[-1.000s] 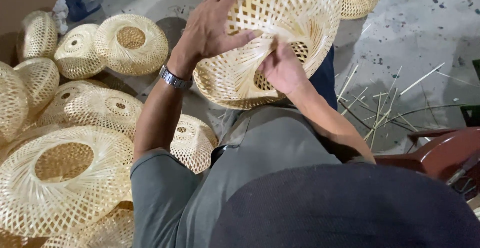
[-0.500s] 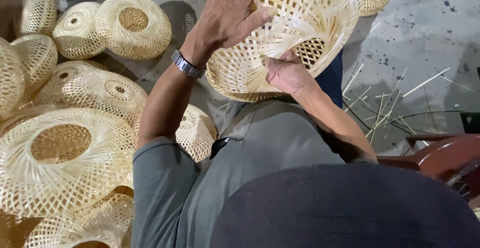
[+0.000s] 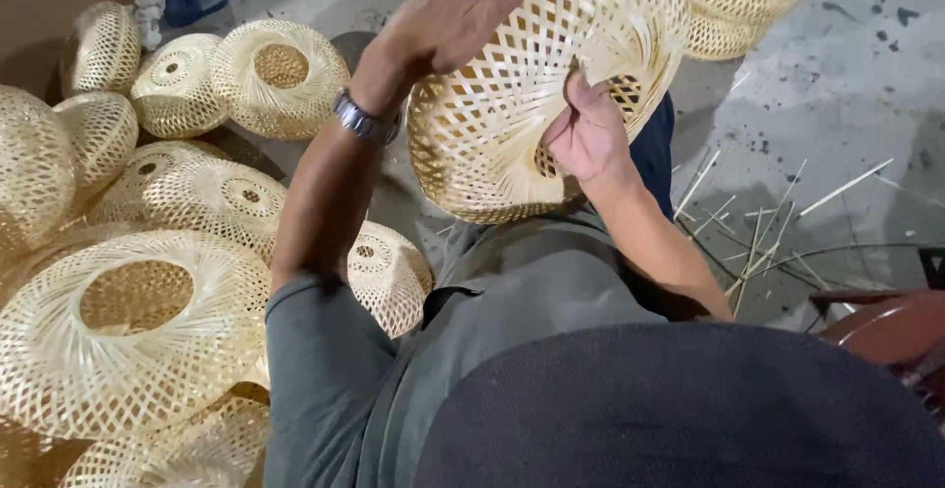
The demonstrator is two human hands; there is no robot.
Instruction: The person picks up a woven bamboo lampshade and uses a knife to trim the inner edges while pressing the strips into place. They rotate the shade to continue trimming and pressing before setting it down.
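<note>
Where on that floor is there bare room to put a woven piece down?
Bare concrete floor lies at the upper right, between the stacked shades and the loose bamboo strips. The left side is crowded with woven shades, touching or overlapping.
</note>
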